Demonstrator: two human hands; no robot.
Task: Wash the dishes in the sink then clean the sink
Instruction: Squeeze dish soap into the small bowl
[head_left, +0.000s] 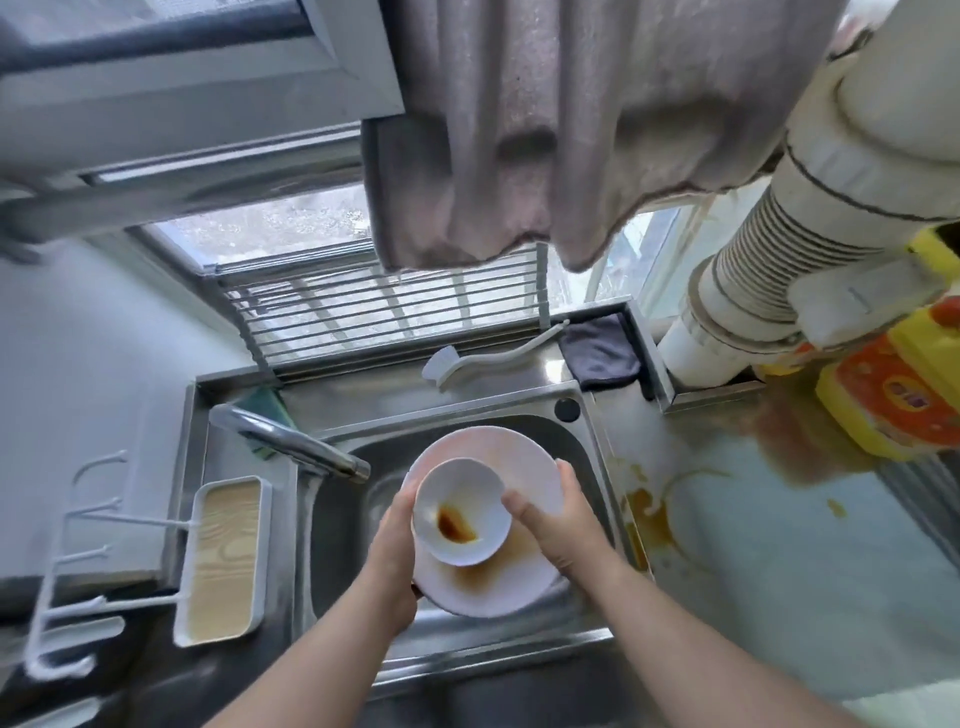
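Left hand curled round the left rim of one white plate; right hand gripping its right rim, thumb laid over the top. Held above the steel sink, just beside the tap. One white bowl standing on the plate, brown sauce pooled inside; a brown smear on the plate too. One white brush and one dark cloth on the ledge behind.

No text or label is legible

One plate, one bowl, two hands.
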